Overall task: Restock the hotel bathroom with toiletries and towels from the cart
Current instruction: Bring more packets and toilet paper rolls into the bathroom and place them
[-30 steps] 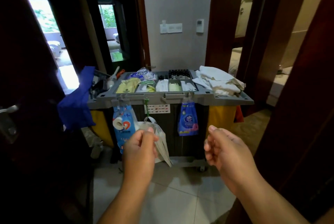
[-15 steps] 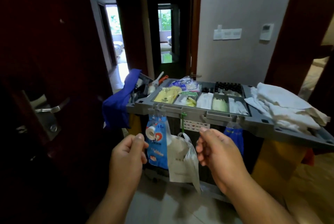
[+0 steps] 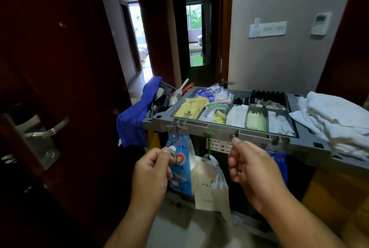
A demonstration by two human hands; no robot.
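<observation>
The cart (image 3: 219,127) stands just ahead of me on pale glossy floor tiles (image 3: 179,231), its grey plastic top tray running long from my left to far right, tilted down to the right in my view. The tray is cut into rectangular compartments. Nearest the left sits a flat yellow packet (image 3: 189,109); next a bin of small white and yellow sachets (image 3: 214,114); then slim white wrapped packets (image 3: 237,115), pale green ones (image 3: 256,120) and more white ones (image 3: 279,123), all lying with their long sides pointing away from me. Behind them stand rows of small dark bottles (image 3: 266,97), upright, and a crinkled clear bag of blue-capped items (image 3: 212,92). On the right end lie folded white towels (image 3: 335,119), soft and rumpled, stacked flat.

From the front rail hang a glossy blue pouch (image 3: 180,169), a thin translucent plastic bag (image 3: 214,183) on a green tie, and another blue pouch (image 3: 278,159).

My left hand (image 3: 151,171) is curled nearly closed, thumb against forefinger, in front of the blue pouch; I cannot tell whether it pinches anything. My right hand (image 3: 253,167) is loosely curled, empty, just below the rail.

A blue cloth (image 3: 137,115) drapes over the cart's left end. A dark red wooden door (image 3: 56,67) with a metal lever handle (image 3: 47,129) stands at my left; a grey wall (image 3: 279,57) with switch plates lies behind.
</observation>
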